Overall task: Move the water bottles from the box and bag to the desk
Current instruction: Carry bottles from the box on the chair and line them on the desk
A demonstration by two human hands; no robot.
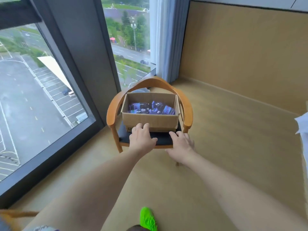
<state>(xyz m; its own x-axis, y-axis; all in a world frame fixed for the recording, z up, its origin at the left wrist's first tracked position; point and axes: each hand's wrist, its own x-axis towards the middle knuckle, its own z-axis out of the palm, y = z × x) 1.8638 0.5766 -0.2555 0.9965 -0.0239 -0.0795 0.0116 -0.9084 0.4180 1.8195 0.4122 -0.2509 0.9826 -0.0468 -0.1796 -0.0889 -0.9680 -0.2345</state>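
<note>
An open cardboard box (150, 120) sits on the dark seat of a wooden armchair (187, 110) by the window. Inside lie several bottles with purple and blue labels (150, 108), on their sides. My left hand (142, 137) is stretched out in front of the box's lower front face, fingers apart, holding nothing. My right hand (181, 146) hovers over the seat's front edge, just right of the left, also open and empty. No bag or desk is clearly in view.
A floor-to-ceiling window (41, 97) runs along the left. A pale curtain (165, 39) hangs in the corner behind the chair. Tan wall panels stand at right, and a white edge (302, 125) shows at far right. My green shoe (148, 219) is on the tan floor.
</note>
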